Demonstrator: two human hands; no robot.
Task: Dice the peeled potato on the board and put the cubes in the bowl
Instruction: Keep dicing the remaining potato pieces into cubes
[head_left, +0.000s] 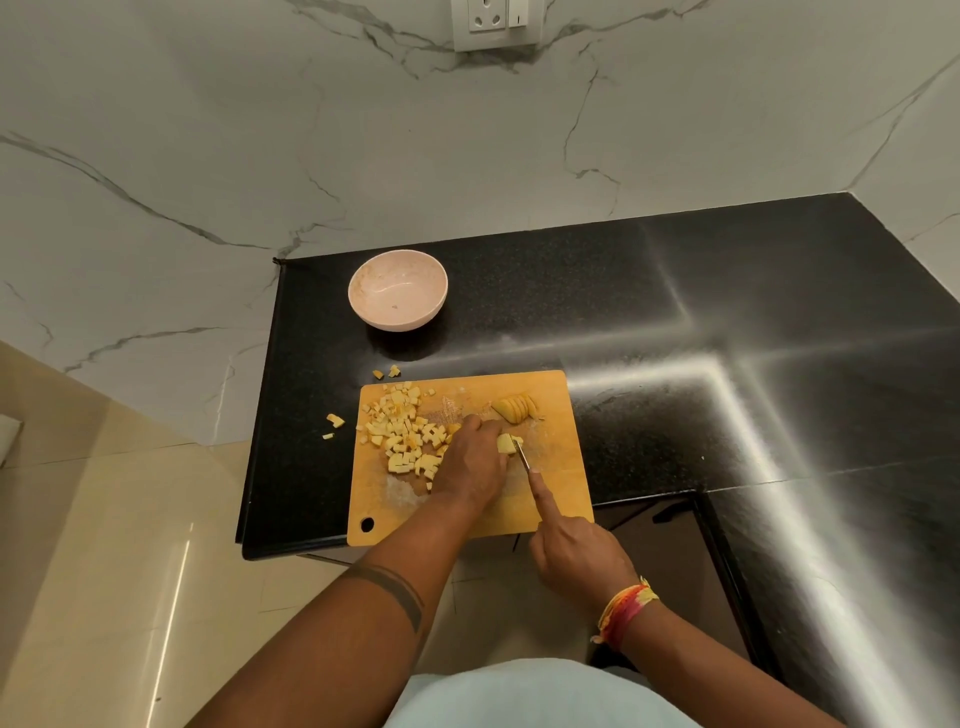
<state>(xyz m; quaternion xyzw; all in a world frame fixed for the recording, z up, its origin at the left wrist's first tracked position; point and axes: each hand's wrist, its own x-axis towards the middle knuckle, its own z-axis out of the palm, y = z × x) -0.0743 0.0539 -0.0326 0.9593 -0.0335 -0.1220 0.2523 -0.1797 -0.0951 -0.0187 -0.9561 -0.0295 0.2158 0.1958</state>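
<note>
A wooden cutting board (550, 499) lies at the counter's front edge. Several yellow potato cubes (402, 434) are heaped on its left half. A stack of potato slices (517, 407) leans near the board's far side. My left hand (475, 460) holds down a small potato piece (505, 443) in the middle of the board. My right hand (574, 553) grips a knife (522, 456), index finger stretched along its spine, with the blade at that piece. A pale pink bowl (398, 296) stands beyond the board with no cubes in it.
A few stray potato bits (335, 420) lie on the black counter (675, 322) left of the board, and two more (387, 372) just beyond its far left corner. Marble wall behind; the counter's left edge drops to a tiled floor.
</note>
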